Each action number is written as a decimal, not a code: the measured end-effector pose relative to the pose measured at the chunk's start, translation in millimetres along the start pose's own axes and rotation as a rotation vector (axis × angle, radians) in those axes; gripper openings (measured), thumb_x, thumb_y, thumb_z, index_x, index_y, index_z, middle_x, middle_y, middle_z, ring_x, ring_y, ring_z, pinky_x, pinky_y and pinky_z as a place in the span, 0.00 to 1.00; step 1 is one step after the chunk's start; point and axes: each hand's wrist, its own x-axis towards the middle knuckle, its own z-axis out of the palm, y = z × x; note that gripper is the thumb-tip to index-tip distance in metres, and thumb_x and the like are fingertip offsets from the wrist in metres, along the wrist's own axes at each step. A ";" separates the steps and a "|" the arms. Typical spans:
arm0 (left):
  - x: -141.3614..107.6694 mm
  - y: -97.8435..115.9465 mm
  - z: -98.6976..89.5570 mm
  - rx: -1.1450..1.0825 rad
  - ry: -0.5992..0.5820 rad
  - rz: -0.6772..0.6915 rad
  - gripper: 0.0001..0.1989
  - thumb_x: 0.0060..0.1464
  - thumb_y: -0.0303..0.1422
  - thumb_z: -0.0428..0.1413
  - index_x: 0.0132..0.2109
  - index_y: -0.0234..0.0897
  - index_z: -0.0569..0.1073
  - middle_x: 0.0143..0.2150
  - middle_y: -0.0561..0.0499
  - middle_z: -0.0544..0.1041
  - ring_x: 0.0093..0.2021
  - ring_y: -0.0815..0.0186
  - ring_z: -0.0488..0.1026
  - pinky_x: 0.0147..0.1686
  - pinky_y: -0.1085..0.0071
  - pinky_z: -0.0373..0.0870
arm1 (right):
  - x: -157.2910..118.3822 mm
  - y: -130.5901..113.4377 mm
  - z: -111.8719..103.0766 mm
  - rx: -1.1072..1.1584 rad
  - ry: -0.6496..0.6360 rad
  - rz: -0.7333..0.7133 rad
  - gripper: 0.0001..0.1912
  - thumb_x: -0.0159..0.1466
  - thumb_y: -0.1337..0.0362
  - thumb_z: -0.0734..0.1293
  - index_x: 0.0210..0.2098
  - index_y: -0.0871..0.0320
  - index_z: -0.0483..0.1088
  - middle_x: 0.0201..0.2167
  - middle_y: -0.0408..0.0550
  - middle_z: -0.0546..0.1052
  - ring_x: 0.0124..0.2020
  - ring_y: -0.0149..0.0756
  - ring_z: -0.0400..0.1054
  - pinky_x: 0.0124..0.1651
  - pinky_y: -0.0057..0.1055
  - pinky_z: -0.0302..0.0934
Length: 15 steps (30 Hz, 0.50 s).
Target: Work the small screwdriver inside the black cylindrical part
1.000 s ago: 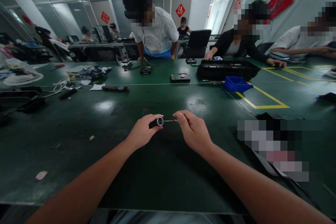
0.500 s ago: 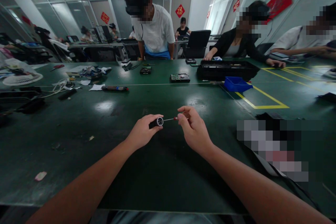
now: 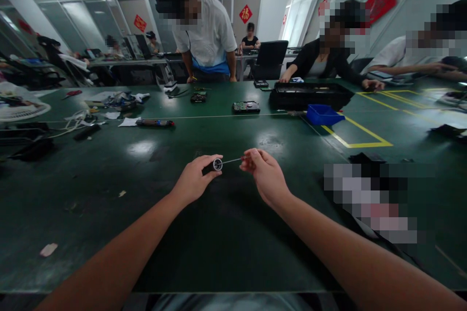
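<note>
My left hand [image 3: 192,180] grips a short black cylinder [image 3: 217,164] with a silver ring at its open end, which faces me and to the right. Opposite it, my right hand [image 3: 266,175] has its fingers closed round the handle of a screwdriver [image 3: 232,161]. The thin metal shaft points left, and its tip reaches the cylinder's open end. Most of the handle is hidden by my fingers. Both hands are above the green table [image 3: 204,248].
Beyond my hands lie a hard drive [image 3: 246,106], a blue bin [image 3: 324,115], a long black tray [image 3: 310,95] and a dark tool [image 3: 156,123]. Cables and papers are at the left. A person [image 3: 206,34] leans over the far edge; others sit at the right.
My right hand has turned, its fingers now wrapped more over the handle, and the screwdriver shaft slants up more to the right. The whole view has shifted slightly.
</note>
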 end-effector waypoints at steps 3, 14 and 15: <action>-0.6 -0.6 -1.0 0.021 -0.050 0.022 0.20 0.60 0.31 0.59 0.59 0.47 0.73 0.56 0.51 0.76 0.57 0.60 0.71 0.60 0.59 0.64 | 8.6 -1.1 -5.4 0.070 -0.033 0.143 0.15 0.61 0.50 0.69 0.32 0.56 0.70 0.25 0.42 0.72 0.25 0.32 0.67 0.37 0.36 0.69; -2.0 -2.3 0.9 0.063 -0.093 -0.015 0.21 0.61 0.33 0.59 0.60 0.47 0.72 0.55 0.51 0.76 0.56 0.58 0.70 0.58 0.59 0.65 | 15.0 5.5 -11.6 0.027 0.006 0.056 0.18 0.58 0.48 0.71 0.33 0.57 0.71 0.27 0.42 0.74 0.27 0.31 0.68 0.35 0.32 0.66; -2.2 -2.2 0.7 0.062 -0.091 -0.017 0.21 0.61 0.33 0.58 0.61 0.47 0.71 0.55 0.51 0.76 0.55 0.58 0.71 0.57 0.59 0.65 | 14.2 6.2 -11.2 0.021 -0.008 0.048 0.18 0.58 0.48 0.71 0.34 0.57 0.71 0.27 0.42 0.75 0.28 0.31 0.69 0.35 0.32 0.66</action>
